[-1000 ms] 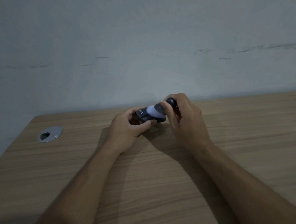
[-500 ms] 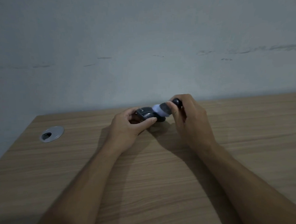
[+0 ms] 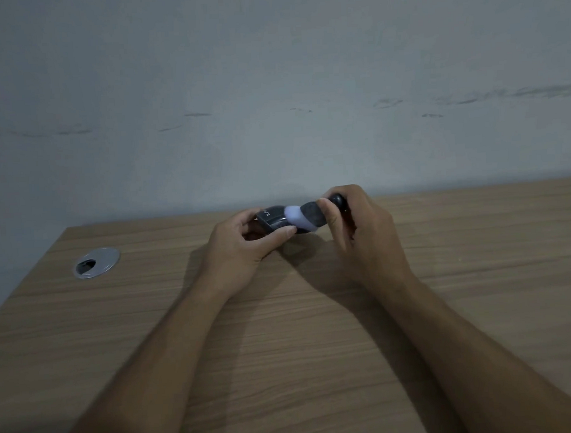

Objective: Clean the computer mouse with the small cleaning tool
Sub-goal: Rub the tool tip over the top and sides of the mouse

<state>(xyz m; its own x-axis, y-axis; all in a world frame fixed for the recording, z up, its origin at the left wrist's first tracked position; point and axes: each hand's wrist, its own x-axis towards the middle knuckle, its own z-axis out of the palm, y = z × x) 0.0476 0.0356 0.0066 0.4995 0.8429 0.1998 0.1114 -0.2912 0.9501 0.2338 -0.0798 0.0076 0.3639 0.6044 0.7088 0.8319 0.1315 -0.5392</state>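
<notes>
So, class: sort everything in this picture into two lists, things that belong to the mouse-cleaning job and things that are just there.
Part of the job:
mouse, held in the left hand
brush, held in the right hand, its pale tip on the mouse

Just there:
grommet, set in the desk
wall

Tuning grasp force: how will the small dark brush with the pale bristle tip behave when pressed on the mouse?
The small dark brush with pale bristles probably gives at the tip, since the tuft bulges against the dark computer mouse. It looks light: the right hand works it with fingertips. Its rounded black handle might roll if set on the wooden desk.
</notes>
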